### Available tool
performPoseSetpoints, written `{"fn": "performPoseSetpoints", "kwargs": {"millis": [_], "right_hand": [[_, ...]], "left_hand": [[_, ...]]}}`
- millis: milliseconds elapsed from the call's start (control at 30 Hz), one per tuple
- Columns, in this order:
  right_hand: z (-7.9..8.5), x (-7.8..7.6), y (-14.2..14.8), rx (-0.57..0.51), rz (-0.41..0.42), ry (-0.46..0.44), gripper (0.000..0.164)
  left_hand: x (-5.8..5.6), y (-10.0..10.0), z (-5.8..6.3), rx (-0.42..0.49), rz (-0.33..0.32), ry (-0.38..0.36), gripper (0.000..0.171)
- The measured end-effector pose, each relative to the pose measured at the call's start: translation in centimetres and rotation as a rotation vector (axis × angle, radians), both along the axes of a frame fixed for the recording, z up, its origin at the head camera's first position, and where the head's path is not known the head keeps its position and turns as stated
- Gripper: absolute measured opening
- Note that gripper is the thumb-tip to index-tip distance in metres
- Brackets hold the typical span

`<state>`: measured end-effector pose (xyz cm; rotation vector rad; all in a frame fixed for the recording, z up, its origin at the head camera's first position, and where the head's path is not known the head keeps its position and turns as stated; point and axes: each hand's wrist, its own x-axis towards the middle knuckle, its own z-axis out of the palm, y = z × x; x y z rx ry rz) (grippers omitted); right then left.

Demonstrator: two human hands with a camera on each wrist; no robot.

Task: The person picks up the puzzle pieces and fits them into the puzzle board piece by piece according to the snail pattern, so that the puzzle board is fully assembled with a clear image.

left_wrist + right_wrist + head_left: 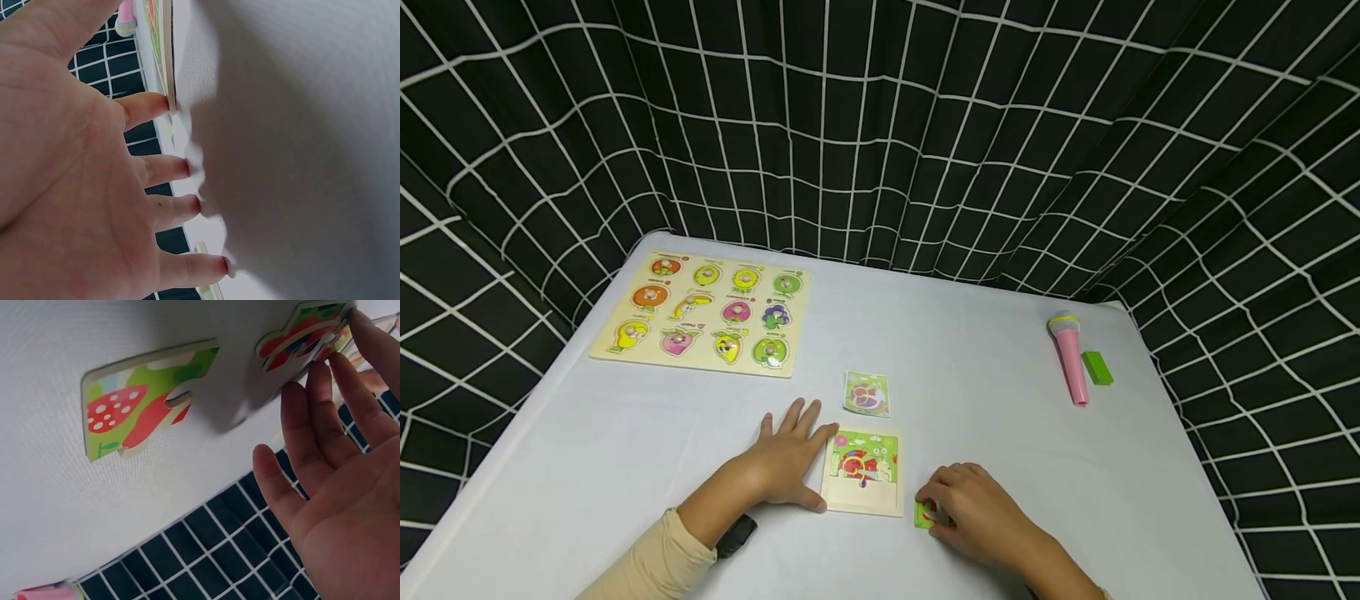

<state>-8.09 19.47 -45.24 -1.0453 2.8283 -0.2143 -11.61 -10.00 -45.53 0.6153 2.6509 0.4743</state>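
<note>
In the head view, my left hand [786, 467] lies with spread, straight fingers at the left edge of a square wooden jigsaw board [872, 498]. Its thumb and index fingertip touch that edge. The board's upper part carries a cartoon snail picture; its lower strip is bare wood. To the board's right, my right hand [973, 510] pinches a green and red puzzle piece [303, 334] between thumb and fingertips, close to the tabletop. A second puzzle piece [144, 403], with a white-dotted red shape, lies flat near that hand; in the head view the hand hides it.
A small picture card [867, 394] lies just beyond the board. At the back left is a large fruit peg puzzle [700, 315]. A pink toy microphone [1071, 362] and a green block [1097, 367] lie at the right. A black grid-patterned curtain [865, 133] surrounds the white table [1000, 367].
</note>
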Motion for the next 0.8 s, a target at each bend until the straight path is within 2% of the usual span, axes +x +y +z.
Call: {"fn": "performPoseSetpoints", "kwargs": {"millis": [200, 433, 600, 800], "right_hand": [[0.1, -0.1, -0.1, 0.002, 0.011, 0.009, 0.028], [1.0, -0.8, -1.1, -0.005, 0.036, 0.066, 0.029], [1.3, -1.3, -3.7, -0.014, 0.119, 0.127, 0.025], [0.7, -1.5, -6.9, 0.015, 0.221, 0.187, 0.022]], "left_hand": [[0.0, -0.1, -0.1, -0.003, 0.002, -0.004, 0.103], [-0.1, -0.1, 0.0, -0.022, -0.003, -0.002, 0.104], [-0.2, -0.1, 0.0, -0.021, 0.003, 0.001, 0.103], [-0.1, -0.1, 0.0, -0.029, -0.012, -0.007, 0.103]]}}
